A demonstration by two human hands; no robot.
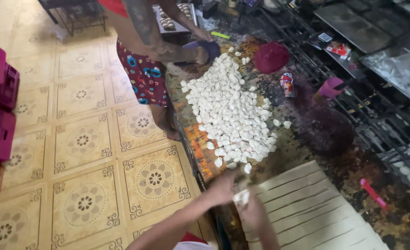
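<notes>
The person's left hand (221, 189) and right hand (256, 214) meet at the near edge of the worn, dark-stained table (334, 180), over the top left corner of a pale sheet of dough scored into long parallel strips (307, 213). Between the two hands sits a small white piece of dough (242, 198); both hands look closed around it, the left pinching from the floor side, the right from below, though motion blur hides the fingers themselves.

The strips run with their long axis slanting from lower left up to the right, so the free ends lie directly under the hands and the rest of the sheet stretches away to the right. The right hand is the nearer one to the sheet.

Just beyond the hands, up the table, lies a large heap of small white cut dough pieces (230, 113), its nearest pieces close to the left hand. At the far end a co-worker's hand (201, 54) rests by the heap. A pink plastic cup (331, 88) stands to the right.
</notes>
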